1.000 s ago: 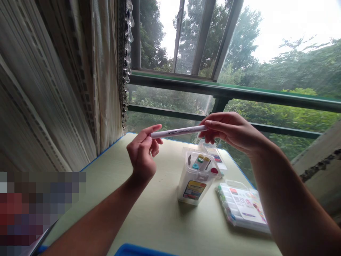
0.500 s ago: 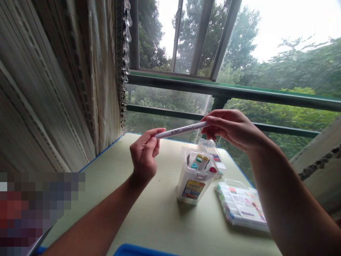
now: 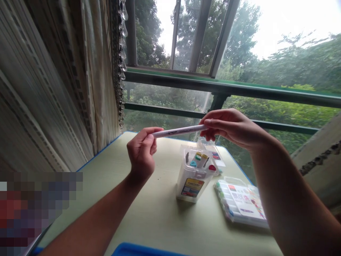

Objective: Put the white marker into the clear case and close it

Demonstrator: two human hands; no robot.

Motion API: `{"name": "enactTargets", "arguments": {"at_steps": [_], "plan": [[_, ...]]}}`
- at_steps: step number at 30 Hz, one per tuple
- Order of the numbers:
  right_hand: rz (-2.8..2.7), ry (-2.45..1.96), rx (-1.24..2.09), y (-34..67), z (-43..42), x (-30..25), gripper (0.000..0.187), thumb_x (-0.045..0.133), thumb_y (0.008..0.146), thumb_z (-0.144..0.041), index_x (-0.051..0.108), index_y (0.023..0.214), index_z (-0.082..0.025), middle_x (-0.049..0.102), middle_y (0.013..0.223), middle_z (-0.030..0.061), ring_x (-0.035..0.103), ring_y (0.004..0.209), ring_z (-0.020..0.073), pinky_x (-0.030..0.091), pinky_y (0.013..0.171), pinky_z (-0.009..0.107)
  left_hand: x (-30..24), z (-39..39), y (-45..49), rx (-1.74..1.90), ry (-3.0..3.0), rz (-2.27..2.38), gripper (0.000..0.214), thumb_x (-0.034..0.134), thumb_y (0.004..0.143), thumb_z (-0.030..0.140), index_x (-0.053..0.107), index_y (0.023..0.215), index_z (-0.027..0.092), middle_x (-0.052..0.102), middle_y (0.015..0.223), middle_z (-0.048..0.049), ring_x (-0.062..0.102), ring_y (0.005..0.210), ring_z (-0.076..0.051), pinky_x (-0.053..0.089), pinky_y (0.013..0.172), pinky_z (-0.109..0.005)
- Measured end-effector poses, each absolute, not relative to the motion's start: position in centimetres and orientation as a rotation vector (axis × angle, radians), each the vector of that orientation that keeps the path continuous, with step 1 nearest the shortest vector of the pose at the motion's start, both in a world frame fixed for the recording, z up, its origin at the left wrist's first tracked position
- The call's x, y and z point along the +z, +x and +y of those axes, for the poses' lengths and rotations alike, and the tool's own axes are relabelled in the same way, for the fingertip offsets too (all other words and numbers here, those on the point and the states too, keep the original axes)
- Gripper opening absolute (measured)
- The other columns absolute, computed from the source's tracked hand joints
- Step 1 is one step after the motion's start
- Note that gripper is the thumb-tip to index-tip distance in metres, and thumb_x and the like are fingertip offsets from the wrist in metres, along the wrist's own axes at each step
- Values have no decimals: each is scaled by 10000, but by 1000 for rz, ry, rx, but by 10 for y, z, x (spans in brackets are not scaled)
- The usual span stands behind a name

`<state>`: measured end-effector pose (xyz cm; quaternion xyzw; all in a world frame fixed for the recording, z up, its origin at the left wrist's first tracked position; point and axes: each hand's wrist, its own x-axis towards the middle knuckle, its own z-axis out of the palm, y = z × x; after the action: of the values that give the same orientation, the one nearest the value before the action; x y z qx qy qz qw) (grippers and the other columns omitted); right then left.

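Note:
A white marker pen [image 3: 179, 131] with dark print along its barrel is held nearly level in the air, its right end slightly higher. My left hand [image 3: 142, 151] pinches its left end between thumb and fingers. The opposite end is gripped by my right hand [image 3: 226, 126], whose fingers cover the tip. Below and between the hands, a clear plastic marker box [image 3: 192, 181] stands upright on the table with its lid off the opening. Several markers with teal, green, yellow and red ends show inside it.
On the right lies a flat clear case of markers [image 3: 241, 204], partly behind my right forearm. The pale table [image 3: 149, 213] has a blue edge. A blue object [image 3: 144, 250] is at the bottom. Curtains [image 3: 61, 78] hang left, and a window [image 3: 170, 74] is beyond.
The view has shifted slightly. Both hands keep their pinch on the marker, which looks almost unchanged in position and a touch more level.

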<state>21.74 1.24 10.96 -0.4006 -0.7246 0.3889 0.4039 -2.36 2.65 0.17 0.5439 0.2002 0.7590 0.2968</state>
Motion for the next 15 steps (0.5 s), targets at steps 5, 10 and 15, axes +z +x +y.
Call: {"name": "enactTargets", "arguments": {"at_steps": [5,10,15], "plan": [[-2024,-1062,986,221,13,110,309,807,846,-458,781,878,-151,779,766,81,638,583,134,432,479,250,4,26,-22,2030,1422,555,224,542,884,232,741,914,135,419,505,49,324,424,-89,231,404,-221],[-1997,-1062,966,221,14,109,290,801,847,-438,779,897,-154,769,752,67,598,559,115,390,463,243,4,25,-22,2021,1429,557,223,539,890,232,740,912,138,427,511,47,328,426,-90,236,405,-223],[-2006,-1053,963,222,13,110,274,787,861,-430,779,904,-160,770,763,69,590,567,117,387,463,248,3,26,-23,2013,1446,571,224,534,896,235,736,910,141,432,514,45,334,428,-91,235,407,-224]]}}
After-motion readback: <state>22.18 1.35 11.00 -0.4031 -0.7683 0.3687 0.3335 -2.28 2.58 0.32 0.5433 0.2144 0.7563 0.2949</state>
